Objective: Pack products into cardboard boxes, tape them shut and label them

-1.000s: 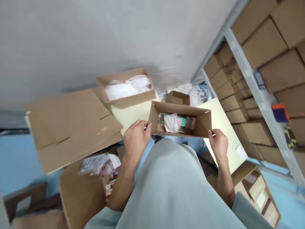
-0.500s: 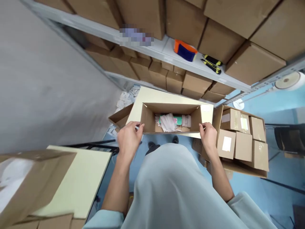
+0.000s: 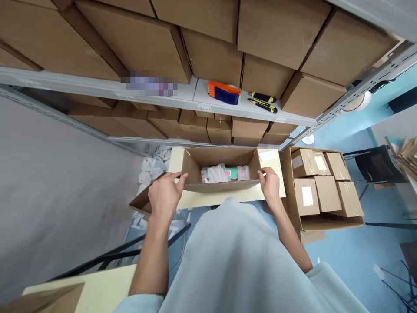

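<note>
A long open cardboard box (image 3: 221,187) sits on the pale yellow tabletop (image 3: 208,200). Crumpled whitish wrapping (image 3: 218,174), a green and pink packet (image 3: 232,173) and a pale wrapped piece (image 3: 243,173) lie inside it. My left hand (image 3: 165,193) pinches the box's left end between thumb and fingers. At the opposite end, my right hand (image 3: 269,186) grips the right edge the same way. Just behind that hand, a white label (image 3: 267,156) lies on the tabletop.
Shelving ahead holds many cartons (image 3: 211,56), an orange and blue tape dispenser (image 3: 224,92) and yellow-black utility knives (image 3: 263,102). On the right stands a large carton (image 3: 289,195) of smaller boxes. An open box (image 3: 140,202) and scrap paper (image 3: 153,167) lie left.
The box has moved away from my body, and tabletop now shows in front of it. Both hands keep hold of its ends. My view has tilted up and turned toward the shelves.
</note>
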Available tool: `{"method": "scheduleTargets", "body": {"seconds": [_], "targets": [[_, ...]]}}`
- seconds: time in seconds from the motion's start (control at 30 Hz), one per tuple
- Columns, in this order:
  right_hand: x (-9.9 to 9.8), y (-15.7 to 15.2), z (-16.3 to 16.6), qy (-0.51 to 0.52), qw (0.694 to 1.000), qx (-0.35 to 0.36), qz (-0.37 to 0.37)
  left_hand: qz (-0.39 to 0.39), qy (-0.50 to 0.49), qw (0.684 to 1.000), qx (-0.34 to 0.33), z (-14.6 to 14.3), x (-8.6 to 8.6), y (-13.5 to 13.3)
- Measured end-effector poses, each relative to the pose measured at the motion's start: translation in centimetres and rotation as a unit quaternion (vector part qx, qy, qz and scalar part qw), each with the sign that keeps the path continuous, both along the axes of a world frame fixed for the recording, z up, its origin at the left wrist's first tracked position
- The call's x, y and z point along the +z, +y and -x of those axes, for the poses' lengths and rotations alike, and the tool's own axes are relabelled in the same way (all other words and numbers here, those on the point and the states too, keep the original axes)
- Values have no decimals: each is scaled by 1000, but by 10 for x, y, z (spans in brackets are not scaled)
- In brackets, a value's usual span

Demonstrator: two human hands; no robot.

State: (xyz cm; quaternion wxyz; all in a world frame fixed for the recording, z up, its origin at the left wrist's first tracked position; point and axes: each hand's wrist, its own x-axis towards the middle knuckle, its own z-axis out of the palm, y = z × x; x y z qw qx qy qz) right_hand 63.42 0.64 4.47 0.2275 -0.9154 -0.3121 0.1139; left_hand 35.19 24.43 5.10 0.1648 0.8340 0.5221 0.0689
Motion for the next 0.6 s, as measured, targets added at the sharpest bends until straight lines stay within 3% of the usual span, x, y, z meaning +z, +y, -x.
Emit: {"method": "scheduleTargets", "body": {"seconds": [0.23,0.4,0.5,0.6], "targets": [[20,-8,0,59,996,-6,65,48,24,990,-132,26,-5,9],[21,-3,17,63,993,54,79,121,-8,966,-228,30,-12,-1],[15,1,23,118,987,100,54,182,-79,942,-271,24,-20,-2],[11,-1,18,184,971,148,43,236,-79,925,-287,18,-31,-4]]}}
